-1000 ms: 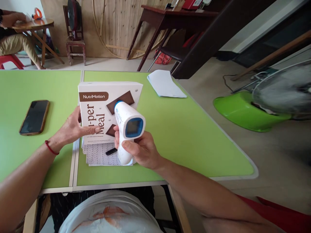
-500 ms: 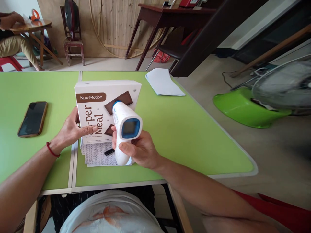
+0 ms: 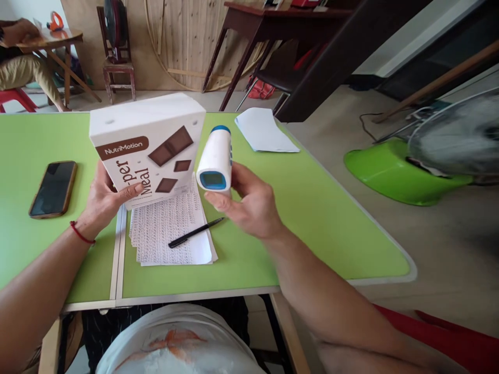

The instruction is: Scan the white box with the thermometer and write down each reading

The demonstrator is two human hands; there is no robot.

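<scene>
My left hand (image 3: pixel 107 195) grips a white NutriMotion box (image 3: pixel 132 171) by its lower left corner, thumb across the front. The box is tilted above the table, its front with brown chocolate pictures facing me. In my right hand (image 3: pixel 251 202) is a white and blue infrared thermometer (image 3: pixel 216 156), held to the right of the box and apart from it. Its small screen faces me; the handle is mostly hidden by my fingers. Below them lie handwritten sheets of paper (image 3: pixel 156 234), partly covered by the box, with a black pen (image 3: pixel 195 232) across them.
A phone (image 3: pixel 53 189) lies at the left of the green table (image 3: pixel 312 228). Folded white paper (image 3: pixel 265 130) rests near the far right edge. Beyond that edge stand a green stool (image 3: pixel 401 174) and a fan (image 3: pixel 460 135). Another person's leg (image 3: pixel 31 75) shows at the far left.
The thermometer has moved up and right, away from the front of the box, and turned. The box has been raised and shifted left, tilting. More of the pen and written sheets is uncovered.
</scene>
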